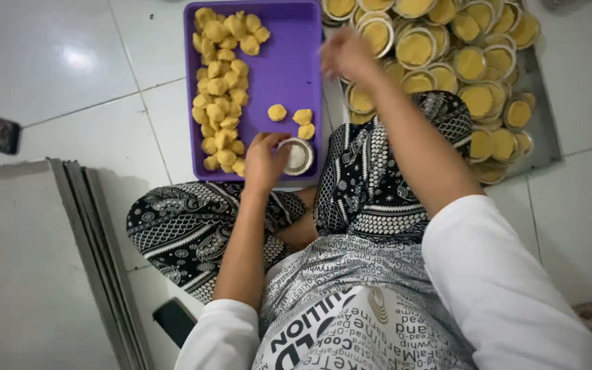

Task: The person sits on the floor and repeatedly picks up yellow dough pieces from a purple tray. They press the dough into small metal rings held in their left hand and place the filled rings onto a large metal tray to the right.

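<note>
Even, fairly bright indoor light; a soft white glare patch shines on the floor tiles (77, 58) at upper left. Shadows are faint. The right hand (346, 55) is motion-blurred, the picture otherwise slightly soft

White sleeves pushed up past elbows; grey-white apron with black lettering; black-and-white patterned trousers; bare forearms.

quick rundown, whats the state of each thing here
left hand: grip on small metal cup
small metal cup: empty, on purple tray
right hand: blurred, over filled cups
dough balls: piled along tray's left side
filled cups: stacked on metal tray
</note>
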